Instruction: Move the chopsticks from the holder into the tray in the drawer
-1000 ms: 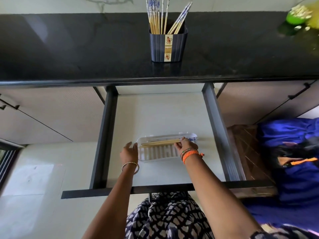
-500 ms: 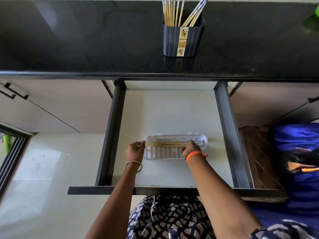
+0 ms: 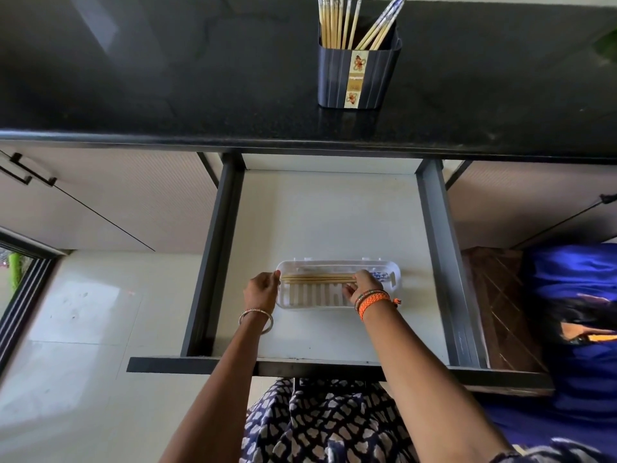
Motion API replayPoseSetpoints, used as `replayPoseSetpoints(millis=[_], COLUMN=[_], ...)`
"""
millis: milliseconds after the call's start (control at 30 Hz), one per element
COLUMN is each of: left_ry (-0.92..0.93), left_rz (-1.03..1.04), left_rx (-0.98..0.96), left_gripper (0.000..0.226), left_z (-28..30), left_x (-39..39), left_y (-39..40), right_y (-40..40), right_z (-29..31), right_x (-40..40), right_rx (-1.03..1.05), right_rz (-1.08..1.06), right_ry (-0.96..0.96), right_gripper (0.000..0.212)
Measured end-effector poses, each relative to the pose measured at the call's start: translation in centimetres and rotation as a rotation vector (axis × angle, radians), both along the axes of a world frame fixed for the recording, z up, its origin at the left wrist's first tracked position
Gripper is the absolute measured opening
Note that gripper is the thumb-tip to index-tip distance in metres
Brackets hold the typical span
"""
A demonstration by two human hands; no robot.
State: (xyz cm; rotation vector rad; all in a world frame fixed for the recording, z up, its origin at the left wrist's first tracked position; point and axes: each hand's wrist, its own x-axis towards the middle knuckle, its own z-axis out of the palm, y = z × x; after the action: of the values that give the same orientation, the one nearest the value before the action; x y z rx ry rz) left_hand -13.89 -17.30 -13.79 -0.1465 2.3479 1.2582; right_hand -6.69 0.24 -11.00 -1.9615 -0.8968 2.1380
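Note:
A clear plastic tray (image 3: 334, 263) lies crosswise in the open drawer (image 3: 334, 212). A few wooden chopsticks (image 3: 317, 279) with blue-patterned tops lie lengthwise along its far side. My left hand (image 3: 260, 290) grips the tray's left end, fingertips at the chopstick tips. My right hand (image 3: 362, 287) is over the tray's right part, its fingers closed on the chopsticks near their patterned ends. On the black counter stands the dark ribbed holder (image 3: 359, 78) with several more chopsticks (image 3: 337, 25) upright in it.
The drawer has dark side rails (image 3: 440, 262) and a dark front edge (image 3: 300, 364). Closed cabinet doors (image 3: 117, 195) flank it. A wooden box (image 3: 497, 302) and blue cloth (image 3: 574, 295) sit low at the right. The black counter edge (image 3: 200, 142) overhangs the drawer's back.
The chopsticks in the tray went from slightly slanted to straight along its far side. Both hands stayed at the tray's ends. The view tilted down and shifted a little.

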Motion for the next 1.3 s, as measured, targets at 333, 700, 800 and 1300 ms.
replayPoseSetpoints(millis=[333, 700, 800, 1300], left_ry=[0.363, 0.741, 0.783, 0.899], left_rz=[0.044, -0.315, -0.374, -0.459], left_rx=[0.158, 0.245, 0.137, -0.053], left_gripper=[0.021, 0.026, 0.037, 0.026], left_z=[7.8, 23.4, 23.5, 18.7], left_x=[-2.4, -15.0, -18.3, -24.9], left_y=[4.2, 16.8, 19.1, 23.8], right_y=[1.0, 17.1, 20.9, 27.0], right_z=[9.6, 24.2, 23.9, 20.6], right_x=[-3.4, -14.5, -18.4, -29.7], right_rx=[0.238, 1.053, 1.095, 0.926], right_rz=[0.262, 0.285, 0.308, 0.422], right_ry=[0.291, 0.351, 0.249, 0.312], right_gripper=[0.023, 0.016, 0.021, 0.029])
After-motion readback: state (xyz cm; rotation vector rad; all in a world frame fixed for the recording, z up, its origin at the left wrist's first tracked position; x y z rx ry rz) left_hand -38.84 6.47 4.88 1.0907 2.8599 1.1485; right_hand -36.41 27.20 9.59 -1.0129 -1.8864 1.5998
